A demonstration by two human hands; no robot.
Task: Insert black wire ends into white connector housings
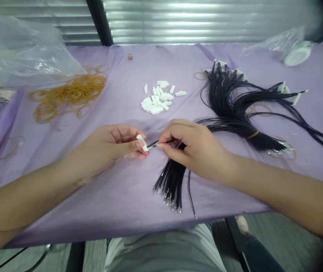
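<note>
My left hand [124,142] pinches a white plastic connector housing [142,143] between thumb and fingers. Black wire runs from the housing toward my right hand [185,140], which grips a thin black wire [153,146] close to its metal-tipped end. That tip is at the housing's edge; whether it is inside I cannot tell. Under my right hand lies a bundle of black wires [175,177] with bare metal terminals fanned toward the table's front edge. Beyond both hands sits a loose pile of white connector housings [157,100].
Yellow rubber bands [73,94] lie in a heap at left beside a clear plastic bag [25,53]. Banded black wires [226,90] with white connectors spread over the right side. A white round object [299,56] stands at the back right on the purple tablecloth [116,211].
</note>
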